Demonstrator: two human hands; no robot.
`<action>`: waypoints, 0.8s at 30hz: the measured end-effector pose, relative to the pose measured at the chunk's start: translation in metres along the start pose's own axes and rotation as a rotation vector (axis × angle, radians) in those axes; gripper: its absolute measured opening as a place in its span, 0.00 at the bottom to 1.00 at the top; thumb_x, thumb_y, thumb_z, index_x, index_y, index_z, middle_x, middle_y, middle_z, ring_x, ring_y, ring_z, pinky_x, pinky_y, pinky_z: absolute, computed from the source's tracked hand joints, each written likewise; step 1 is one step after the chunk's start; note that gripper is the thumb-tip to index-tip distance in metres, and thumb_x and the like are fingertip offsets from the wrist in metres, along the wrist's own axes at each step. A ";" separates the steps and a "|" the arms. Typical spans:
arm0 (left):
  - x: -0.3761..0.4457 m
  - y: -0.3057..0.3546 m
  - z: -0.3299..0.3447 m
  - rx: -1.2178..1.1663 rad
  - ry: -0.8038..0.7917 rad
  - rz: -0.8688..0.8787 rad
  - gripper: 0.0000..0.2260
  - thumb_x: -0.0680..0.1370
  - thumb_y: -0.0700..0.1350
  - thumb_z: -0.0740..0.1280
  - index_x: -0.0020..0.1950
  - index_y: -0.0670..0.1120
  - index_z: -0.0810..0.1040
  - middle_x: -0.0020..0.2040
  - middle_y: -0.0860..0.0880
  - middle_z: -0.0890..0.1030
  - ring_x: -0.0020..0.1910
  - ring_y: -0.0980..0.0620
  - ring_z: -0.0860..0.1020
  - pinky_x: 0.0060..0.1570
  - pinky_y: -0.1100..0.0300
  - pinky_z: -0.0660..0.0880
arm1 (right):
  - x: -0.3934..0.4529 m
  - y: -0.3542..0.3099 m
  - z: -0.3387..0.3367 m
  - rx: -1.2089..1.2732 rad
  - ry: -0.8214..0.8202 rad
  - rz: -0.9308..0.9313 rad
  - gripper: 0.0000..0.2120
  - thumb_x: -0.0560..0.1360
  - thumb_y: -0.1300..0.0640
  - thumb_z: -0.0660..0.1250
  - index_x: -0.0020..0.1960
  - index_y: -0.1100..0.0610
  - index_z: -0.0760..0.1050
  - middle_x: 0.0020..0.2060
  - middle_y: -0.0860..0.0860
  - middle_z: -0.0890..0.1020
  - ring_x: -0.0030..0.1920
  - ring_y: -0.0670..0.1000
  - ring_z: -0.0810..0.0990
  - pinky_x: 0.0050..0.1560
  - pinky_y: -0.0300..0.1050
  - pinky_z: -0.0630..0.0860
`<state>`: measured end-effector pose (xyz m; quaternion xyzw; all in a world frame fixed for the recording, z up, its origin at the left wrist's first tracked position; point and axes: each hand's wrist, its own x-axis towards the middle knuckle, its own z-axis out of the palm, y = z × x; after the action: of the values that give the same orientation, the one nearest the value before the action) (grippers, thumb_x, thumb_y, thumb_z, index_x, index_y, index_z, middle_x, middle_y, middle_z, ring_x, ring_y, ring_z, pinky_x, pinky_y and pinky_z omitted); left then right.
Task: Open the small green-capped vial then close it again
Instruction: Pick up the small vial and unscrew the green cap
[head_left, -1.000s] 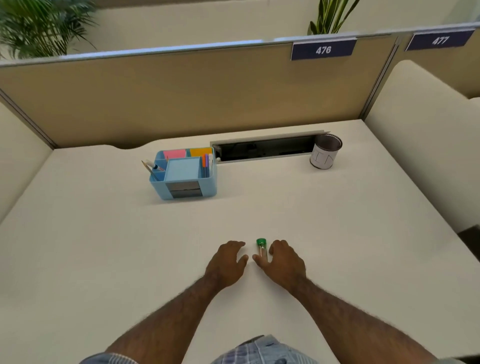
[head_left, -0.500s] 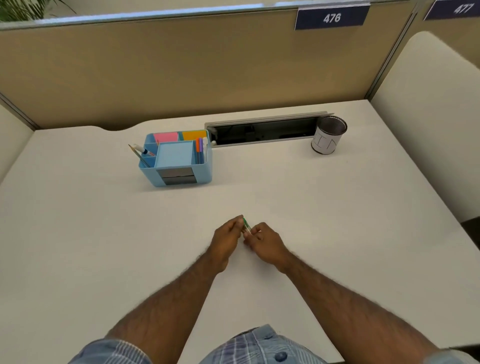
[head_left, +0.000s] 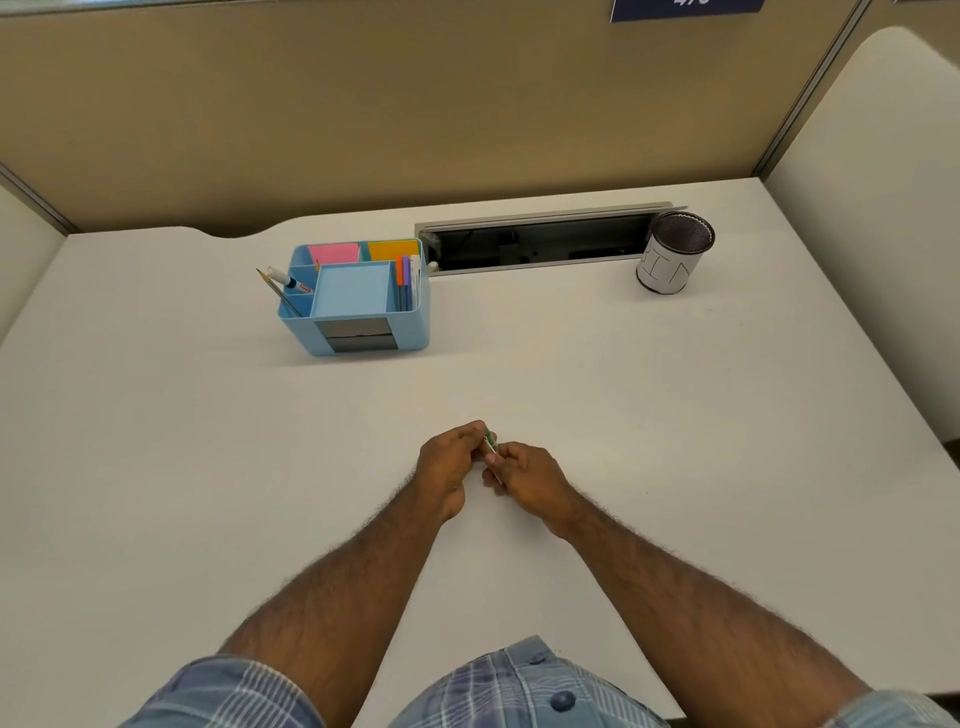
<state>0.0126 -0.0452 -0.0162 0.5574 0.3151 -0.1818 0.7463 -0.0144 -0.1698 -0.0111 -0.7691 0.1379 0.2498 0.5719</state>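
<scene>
From my head camera, looking down: I hold the small green-capped vial (head_left: 490, 446) between both hands, lifted just above the bare white desk (head_left: 675, 415), roughly at its middle and close to my body. My left hand (head_left: 451, 465) has its fingertips closed in a pinch on the green cap end, which points up and away from me; my right hand (head_left: 530, 475) is curled around the lower body, pinching it so it cannot spin. I split the grip this way so one hand can twist while the other braces. The vial lies tilted, cap toward the left hand, and most of it is hidden by my fingers, so I cannot tell whether the cap has loosened at all; I judge the opening step is only beginning.

Farther back, well apart from my hands, stand the light-blue plastic desk organiser with pens and sticky notes (head_left: 358, 301) and the round mesh pen cup wrapped in white paper (head_left: 674, 254), either side of the open grey cable tray (head_left: 540, 239). They sit out of the way, leaving me room to work.
</scene>
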 end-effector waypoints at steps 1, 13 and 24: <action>0.000 0.000 -0.001 -0.013 -0.001 0.001 0.10 0.76 0.39 0.67 0.55 0.36 0.80 0.41 0.45 0.83 0.29 0.57 0.81 0.23 0.69 0.73 | 0.000 0.000 0.000 -0.016 0.005 -0.009 0.13 0.78 0.50 0.63 0.51 0.58 0.80 0.44 0.55 0.87 0.40 0.50 0.82 0.58 0.55 0.79; -0.004 -0.004 -0.001 -0.104 -0.032 0.043 0.11 0.76 0.37 0.67 0.57 0.35 0.79 0.43 0.43 0.82 0.37 0.52 0.80 0.27 0.67 0.76 | -0.003 0.000 0.002 -0.083 0.027 -0.047 0.12 0.78 0.49 0.63 0.51 0.56 0.81 0.43 0.53 0.87 0.42 0.52 0.83 0.57 0.57 0.79; -0.007 -0.003 -0.002 -0.026 -0.104 0.161 0.13 0.76 0.41 0.68 0.60 0.44 0.79 0.50 0.50 0.83 0.40 0.62 0.81 0.33 0.73 0.74 | -0.002 0.000 -0.001 0.008 -0.002 -0.115 0.10 0.79 0.53 0.64 0.59 0.52 0.76 0.49 0.51 0.85 0.45 0.49 0.81 0.60 0.56 0.78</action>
<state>0.0048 -0.0453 -0.0141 0.5609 0.2323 -0.1457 0.7811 -0.0159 -0.1705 -0.0104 -0.7733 0.0939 0.2170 0.5884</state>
